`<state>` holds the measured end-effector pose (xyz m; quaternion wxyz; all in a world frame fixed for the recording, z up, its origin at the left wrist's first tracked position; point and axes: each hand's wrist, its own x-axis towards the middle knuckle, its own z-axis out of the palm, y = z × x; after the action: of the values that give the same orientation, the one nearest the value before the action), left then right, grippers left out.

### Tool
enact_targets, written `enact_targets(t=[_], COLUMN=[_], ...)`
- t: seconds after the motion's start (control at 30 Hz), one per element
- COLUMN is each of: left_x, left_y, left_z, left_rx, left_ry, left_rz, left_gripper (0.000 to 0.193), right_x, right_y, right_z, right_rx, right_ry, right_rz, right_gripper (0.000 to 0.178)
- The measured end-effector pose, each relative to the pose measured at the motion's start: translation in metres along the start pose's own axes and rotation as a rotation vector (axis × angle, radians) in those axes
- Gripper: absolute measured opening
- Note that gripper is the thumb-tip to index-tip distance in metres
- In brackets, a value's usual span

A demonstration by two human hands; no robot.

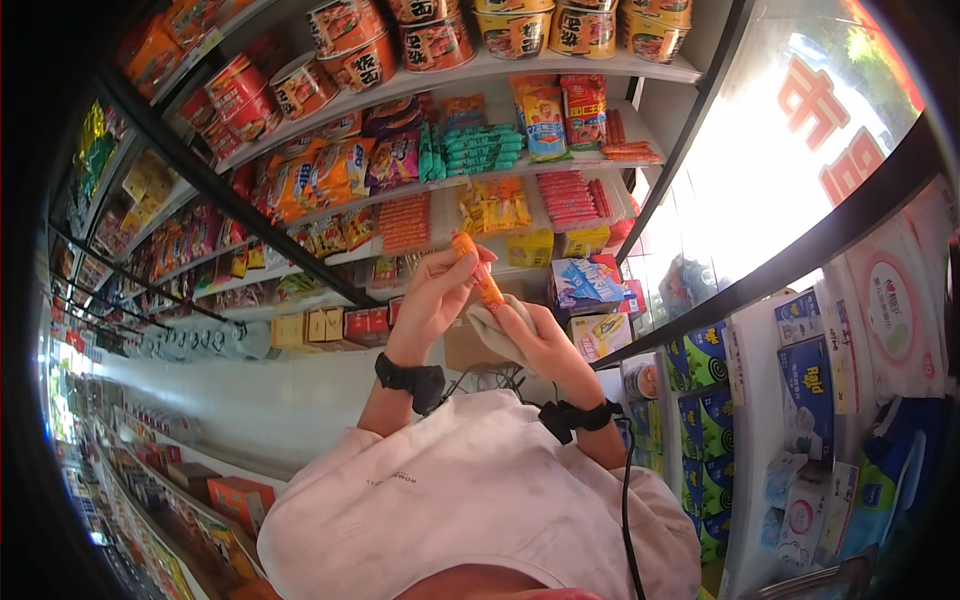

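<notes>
In front of my chest, an orange-wrapped sausage stick [478, 272] is held at a slant, its upper end tipped left. My left hand [432, 300] pinches it near the top between thumb and fingers. My right hand [545, 345] grips a pale grey cloth [490, 330], and its fingertips meet the lower end of the sausage. Part of the cloth is hidden behind that hand. Just beyond my hands, a shelf carries a stack of similar orange sausage sticks [404, 220], yellow packets [497, 207] and pink-red sticks [570, 198].
Higher up stand instant noodle tubs [437, 45], with teal sticks [482, 148] and snack bags [340, 170] below them. Small boxes [588, 283] sit near my right hand. On the right, a shelf holds green boxes [705, 420] behind a dark frame. A black cable [626, 500] hangs from my right wrist.
</notes>
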<state>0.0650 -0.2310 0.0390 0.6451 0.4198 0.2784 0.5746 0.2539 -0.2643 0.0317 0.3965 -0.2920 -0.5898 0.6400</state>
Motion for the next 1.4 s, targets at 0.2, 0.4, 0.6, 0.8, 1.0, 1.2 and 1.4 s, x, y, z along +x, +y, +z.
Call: enact_targets(t=[0.2, 0.4, 0.6, 0.8, 1.0, 1.2, 1.4], left_x=[-0.011, -0.014, -0.016, -0.001, 0.009, 0.024, 0.034], left_y=[-0.007, -0.034, -0.055, -0.06, -0.049, -0.029, 0.008], left_z=[0.033, 0.056, 0.077, 0.06, 0.029, -0.019, -0.062], left_rx=[-0.235, 0.737, 0.532, 0.489, 0.476, 0.468, 0.501], left_ry=[-0.174, -0.013, -0.106, -0.358, -0.251, -0.189, 0.038], left_rz=[0.018, -0.011, -0.064, -0.277, -0.329, -0.244, -0.05], left_gripper=[0.017, 0.024, 0.061, 0.07, 0.054, 0.03, 0.024], right_x=[-0.042, -0.031, -0.032, -0.013, 0.018, 0.055, 0.082], right_y=[-0.004, 0.019, 0.021, 0.015, 0.025, 0.013, 0.018], right_z=[-0.012, -0.036, -0.062, -0.056, -0.041, -0.035, -0.034], right_rx=[0.819, -0.085, 0.239, 0.324, 0.427, 0.493, -0.055], right_ry=[-0.323, 0.089, 0.405, 0.74, 0.774, 0.764, 0.965], right_rz=[0.143, -0.017, -0.042, -0.166, -0.183, -0.275, -0.174], right_gripper=[0.036, 0.035, 0.023, 0.033, 0.037, 0.041, 0.038])
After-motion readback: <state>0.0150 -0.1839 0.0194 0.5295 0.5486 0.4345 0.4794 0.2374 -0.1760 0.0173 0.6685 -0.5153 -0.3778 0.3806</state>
